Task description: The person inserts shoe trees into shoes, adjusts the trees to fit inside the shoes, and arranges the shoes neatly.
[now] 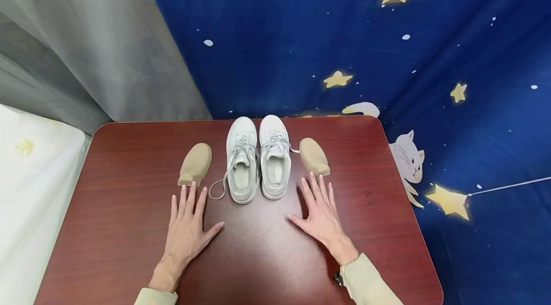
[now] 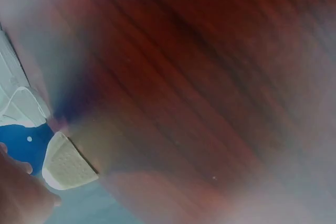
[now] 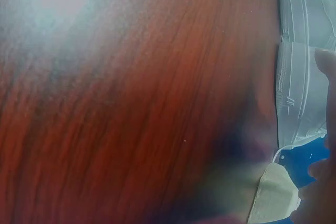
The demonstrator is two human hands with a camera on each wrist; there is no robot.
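Note:
Two white lace-up sneakers stand side by side at the back of the table, the left sneaker [image 1: 242, 166] and the right sneaker [image 1: 274, 164], toes pointing away and laces loose. Left of the pair lies a beige toe-shaped shoe insert [image 1: 195, 162]; a similar insert [image 1: 313, 154] lies to the right. My left hand [image 1: 185, 231], fingers spread, is just in front of the left insert, fingertips close to its near edge. My right hand [image 1: 320, 216] is likewise spread near the right insert. Neither hand holds anything. Whether the fingertips touch the inserts I cannot tell.
The dark red wooden table [image 1: 112, 209] has rounded corners. Behind it hang a grey curtain [image 1: 103, 47] and a blue curtain [image 1: 280, 32] with stars and a cat. White cloth [image 1: 30, 190] hangs at the left. One lace end trails from each sneaker onto the table.

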